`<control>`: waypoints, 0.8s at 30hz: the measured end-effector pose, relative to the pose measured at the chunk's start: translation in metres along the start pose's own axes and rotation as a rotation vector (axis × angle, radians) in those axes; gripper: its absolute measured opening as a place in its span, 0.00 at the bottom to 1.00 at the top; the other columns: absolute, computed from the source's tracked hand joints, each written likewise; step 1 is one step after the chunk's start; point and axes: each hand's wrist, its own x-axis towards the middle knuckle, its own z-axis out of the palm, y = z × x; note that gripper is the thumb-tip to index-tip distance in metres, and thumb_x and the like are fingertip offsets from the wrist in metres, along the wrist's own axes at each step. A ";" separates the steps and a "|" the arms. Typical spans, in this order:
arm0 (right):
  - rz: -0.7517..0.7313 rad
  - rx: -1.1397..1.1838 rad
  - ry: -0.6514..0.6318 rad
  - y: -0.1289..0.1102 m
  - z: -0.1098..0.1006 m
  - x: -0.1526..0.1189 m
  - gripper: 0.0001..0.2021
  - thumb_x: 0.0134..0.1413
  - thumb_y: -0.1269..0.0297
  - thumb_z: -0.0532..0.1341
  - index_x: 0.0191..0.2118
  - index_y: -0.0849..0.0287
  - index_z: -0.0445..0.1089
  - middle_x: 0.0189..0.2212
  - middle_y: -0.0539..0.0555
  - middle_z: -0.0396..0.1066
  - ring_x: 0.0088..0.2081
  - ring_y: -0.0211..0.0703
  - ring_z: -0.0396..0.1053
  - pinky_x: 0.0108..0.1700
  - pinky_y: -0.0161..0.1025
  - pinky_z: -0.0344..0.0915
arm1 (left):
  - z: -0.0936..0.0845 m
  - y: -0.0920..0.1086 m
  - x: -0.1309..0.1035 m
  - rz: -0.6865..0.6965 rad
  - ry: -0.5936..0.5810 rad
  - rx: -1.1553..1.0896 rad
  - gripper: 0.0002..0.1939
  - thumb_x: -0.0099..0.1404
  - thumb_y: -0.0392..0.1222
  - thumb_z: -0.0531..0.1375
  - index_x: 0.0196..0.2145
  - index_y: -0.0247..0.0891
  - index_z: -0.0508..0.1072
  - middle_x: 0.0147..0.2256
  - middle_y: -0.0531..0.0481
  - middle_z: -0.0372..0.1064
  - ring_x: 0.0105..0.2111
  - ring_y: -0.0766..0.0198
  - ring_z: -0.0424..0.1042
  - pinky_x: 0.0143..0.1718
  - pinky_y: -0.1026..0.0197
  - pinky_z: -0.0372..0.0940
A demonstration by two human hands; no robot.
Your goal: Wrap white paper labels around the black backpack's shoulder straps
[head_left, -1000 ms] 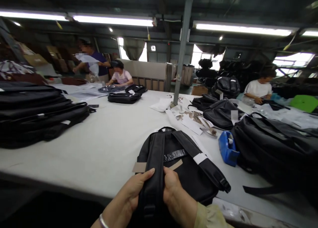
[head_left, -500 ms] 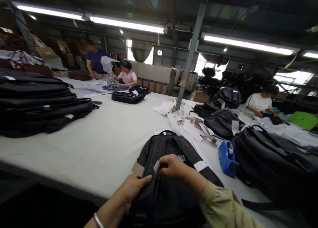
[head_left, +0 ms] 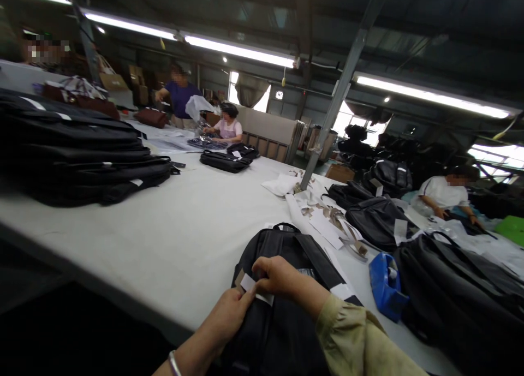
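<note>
A white table filled the frame's left and middle. At lower centre lay a black backpack; the left hand and right hand pinched a white strip around its strap. Wrapping it taut and square would likely serve best.

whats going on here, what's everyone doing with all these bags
A person at a long white table has a black backpack lying in front of them. Both hands, the left hand and the right hand, pinch a small white paper tag at one of its shoulder straps. A blue tape dispenser lies to the right, more black bags are stacked on the left, and other people work at the far end and at the right side.
</note>
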 end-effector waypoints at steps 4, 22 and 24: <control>-0.311 -0.217 -0.052 -0.012 -0.013 0.013 0.25 0.46 0.71 0.67 0.53 0.56 0.69 0.40 0.53 0.75 0.39 0.43 0.72 0.37 0.34 0.64 | -0.001 0.004 -0.001 -0.012 0.032 0.050 0.19 0.64 0.54 0.58 0.27 0.35 0.76 0.23 0.48 0.70 0.26 0.56 0.68 0.26 0.61 0.57; -0.443 -0.121 0.052 0.007 0.017 -0.039 0.15 0.59 0.67 0.54 0.49 0.58 0.72 0.46 0.59 0.74 0.48 0.45 0.69 0.53 0.43 0.64 | -0.006 -0.004 0.004 0.011 -0.101 -0.115 0.14 0.53 0.50 0.63 0.27 0.35 0.77 0.29 0.47 0.75 0.34 0.54 0.71 0.35 0.59 0.64; -0.348 0.002 0.128 0.002 0.023 -0.051 0.15 0.59 0.66 0.54 0.49 0.59 0.73 0.45 0.60 0.74 0.50 0.45 0.69 0.55 0.42 0.64 | -0.004 -0.003 0.006 -0.022 -0.080 -0.166 0.16 0.50 0.52 0.66 0.26 0.34 0.78 0.31 0.46 0.76 0.36 0.53 0.71 0.38 0.59 0.65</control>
